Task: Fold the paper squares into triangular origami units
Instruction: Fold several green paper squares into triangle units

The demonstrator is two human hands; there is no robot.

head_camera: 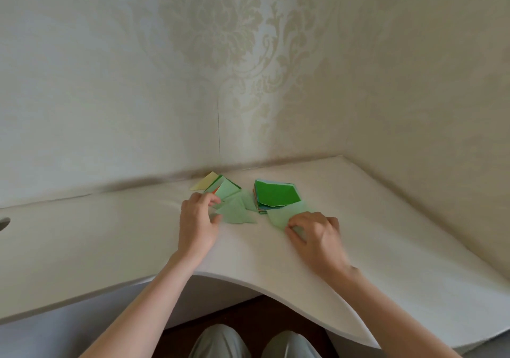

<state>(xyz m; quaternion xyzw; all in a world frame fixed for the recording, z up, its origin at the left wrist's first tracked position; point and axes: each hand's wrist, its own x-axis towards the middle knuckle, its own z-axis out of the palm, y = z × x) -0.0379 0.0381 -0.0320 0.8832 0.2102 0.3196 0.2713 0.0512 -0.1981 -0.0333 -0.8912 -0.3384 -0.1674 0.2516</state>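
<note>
A stack of coloured paper squares point(276, 194), dark green on top, lies on the white desk point(110, 233). A pale green sheet point(284, 215) lies at the stack's near edge; the curled fingers of my right hand point(314, 232) pinch its near corner. To the left sits a loose pile of folded triangles point(234, 208), mostly pale green, with a yellow one point(204, 184) at the back. My left hand point(197, 219) touches the pile's left side, its fingertips curled on a pale green triangle.
The desk sits in a wallpapered corner, walls close behind and to the right. Its front edge curves inward above my knees point(254, 341). A round cable hole point(4, 223) shows at the far left.
</note>
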